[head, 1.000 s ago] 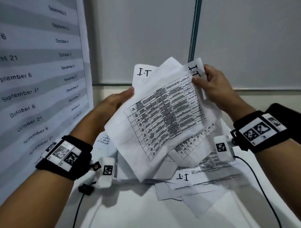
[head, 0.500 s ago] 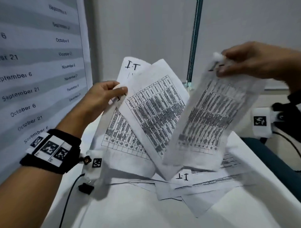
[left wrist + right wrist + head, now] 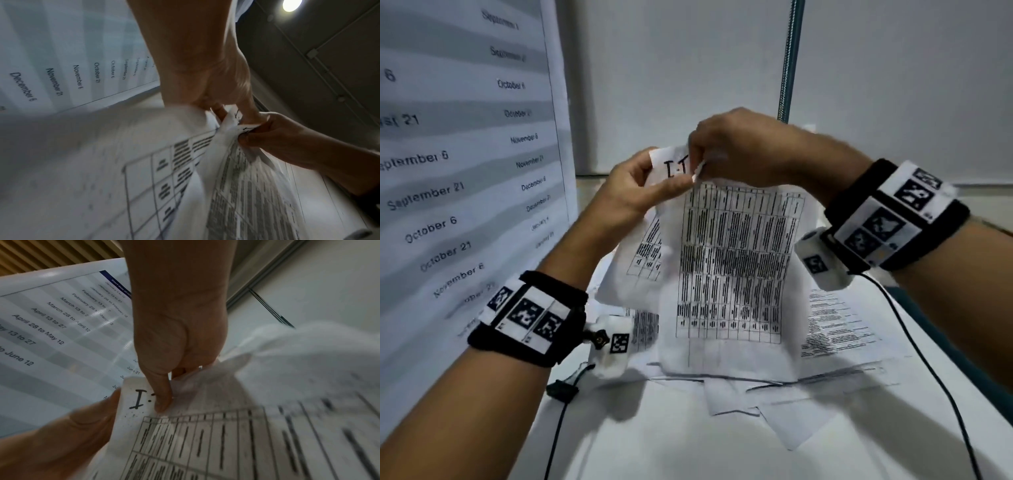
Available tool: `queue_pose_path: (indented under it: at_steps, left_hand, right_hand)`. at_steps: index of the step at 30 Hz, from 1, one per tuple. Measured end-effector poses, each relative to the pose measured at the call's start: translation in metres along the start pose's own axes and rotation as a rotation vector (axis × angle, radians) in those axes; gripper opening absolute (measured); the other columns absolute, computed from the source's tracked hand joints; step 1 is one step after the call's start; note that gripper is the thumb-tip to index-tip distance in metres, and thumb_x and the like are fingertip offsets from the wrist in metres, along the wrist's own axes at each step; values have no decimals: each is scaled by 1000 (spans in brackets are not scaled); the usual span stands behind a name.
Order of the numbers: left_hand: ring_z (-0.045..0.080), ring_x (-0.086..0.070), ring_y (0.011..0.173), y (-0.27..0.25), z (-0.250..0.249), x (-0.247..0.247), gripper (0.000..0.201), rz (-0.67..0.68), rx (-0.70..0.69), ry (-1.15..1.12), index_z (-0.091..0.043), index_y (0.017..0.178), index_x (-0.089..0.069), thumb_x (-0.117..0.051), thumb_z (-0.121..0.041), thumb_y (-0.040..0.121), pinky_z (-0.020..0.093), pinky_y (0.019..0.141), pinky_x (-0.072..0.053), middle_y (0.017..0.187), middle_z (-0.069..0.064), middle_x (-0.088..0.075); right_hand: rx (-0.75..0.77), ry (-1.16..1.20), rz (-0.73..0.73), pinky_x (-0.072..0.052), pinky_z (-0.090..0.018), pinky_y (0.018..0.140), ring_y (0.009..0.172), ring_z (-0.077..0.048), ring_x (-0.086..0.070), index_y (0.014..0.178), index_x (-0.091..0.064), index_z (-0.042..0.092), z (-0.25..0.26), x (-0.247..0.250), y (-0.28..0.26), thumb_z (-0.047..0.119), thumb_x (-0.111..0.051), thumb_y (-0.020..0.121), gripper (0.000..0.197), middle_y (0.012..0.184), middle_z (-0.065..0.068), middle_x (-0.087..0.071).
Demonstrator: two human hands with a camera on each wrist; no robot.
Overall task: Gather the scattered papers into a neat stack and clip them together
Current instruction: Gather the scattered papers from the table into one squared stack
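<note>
Several white sheets printed with tables [image 3: 732, 267] hang upright above the table, held by their top corner marked "I.T". My left hand [image 3: 650, 186] pinches that corner from the left, thumb across the front. My right hand [image 3: 726, 150] pinches the top edge of the front sheet from above, right beside the left. In the left wrist view both hands meet at the bunched paper tops [image 3: 232, 123]. The right wrist view shows my right thumb [image 3: 162, 395] pressed on the sheet next to the "I" mark. More loose papers [image 3: 835, 329] lie scattered on the white table [image 3: 688, 445]. No clip shows.
A large poster listing dates [image 3: 462, 164] stands along the left side. A white wall with a green vertical strip [image 3: 789, 58] is behind. Cables [image 3: 928, 370] from the wrist cameras trail over the table. The table's right edge [image 3: 962, 363] borders a dark teal surface.
My right hand carried its separate sheet from the upper right leftwards and laid it in front of the sheets in my left hand. Both hands now meet at the top corner.
</note>
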State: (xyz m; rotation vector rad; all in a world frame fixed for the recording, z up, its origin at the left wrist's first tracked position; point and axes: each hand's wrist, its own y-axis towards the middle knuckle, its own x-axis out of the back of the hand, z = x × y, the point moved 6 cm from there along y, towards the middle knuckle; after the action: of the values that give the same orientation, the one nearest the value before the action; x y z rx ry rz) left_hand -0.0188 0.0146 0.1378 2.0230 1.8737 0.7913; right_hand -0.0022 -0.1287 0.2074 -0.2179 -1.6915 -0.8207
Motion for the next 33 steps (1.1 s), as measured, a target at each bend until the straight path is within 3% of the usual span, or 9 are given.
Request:
queue_pose_path:
  at_steps: [4,9,13,18,21,23,25,28,33]
  left_hand:
    - [26,-71,112,-8,13,3,49,21,63,3,-11,129,-61,-77,-20,84,40,96,-57,122,8,-73]
    - [15,-73,93,-12,26,34,14,-339,-20,29,-14,102,-66,-72,-8,91,39,90,-59,100,-2,-76]
    - [17,-68,94,-17,32,45,16,-417,-41,-251,-9,106,-57,-60,3,94,36,97,-56,104,8,-67]
    - [2,-67,96,-23,19,24,32,-520,-144,-122,-16,119,-48,-63,0,96,26,91,-54,113,0,-71]
    - [15,-68,116,-23,10,22,67,-490,-204,-103,-9,147,-29,-70,-9,93,40,101,-55,142,-3,-60]
    - [19,-69,115,-21,15,26,66,-482,-157,-51,-4,146,-38,-74,-17,92,43,101,-56,136,7,-63]
    - [13,-74,98,-23,27,29,40,-471,-87,-1,-5,125,-59,-74,-18,91,33,88,-60,107,-3,-75]
    - [12,-73,95,-26,58,23,31,-319,67,-50,-20,109,-69,-80,-28,81,36,91,-59,98,-8,-77]
    - [8,-74,95,-33,94,16,18,-216,203,24,-23,98,-71,-79,-22,83,24,87,-58,102,-1,-77]
  right_hand:
    - [-19,-16,-63,-54,-48,77,87,-29,-63,97,-63,13,-5,-7,7,27,-64,91,15,95,-5,-67]
    - [-241,26,-510,-31,-45,114,133,-21,-46,140,-47,28,-43,-1,-19,48,-72,83,66,144,1,-50]
    - [-542,966,-572,-47,-46,108,132,-27,-51,152,-26,21,-89,-59,-54,57,-80,74,101,147,-14,-47]
    - [-532,1178,-526,-53,-25,61,69,-7,-66,110,-61,7,-72,-100,-63,23,-73,90,28,83,2,-68]
    - [-427,1154,-774,-54,-22,66,70,-5,-67,108,-64,7,-68,-73,-66,18,-71,93,20,81,6,-70]
    - [-351,1163,-826,-55,-19,72,79,-3,-69,106,-62,16,-63,-58,-69,14,-70,93,16,91,4,-69]
    - [-377,1183,-781,-57,-23,80,91,-5,-70,113,-58,17,-65,-65,-73,17,-74,90,28,103,-2,-69]
    - [-550,1212,-564,-54,-44,100,109,-18,-69,127,-56,10,-72,-109,-81,40,-82,79,62,116,-5,-71]
    - [-545,1261,-351,-46,-48,110,115,-18,-68,120,-68,8,-74,-156,-86,32,-76,86,43,121,-5,-73]
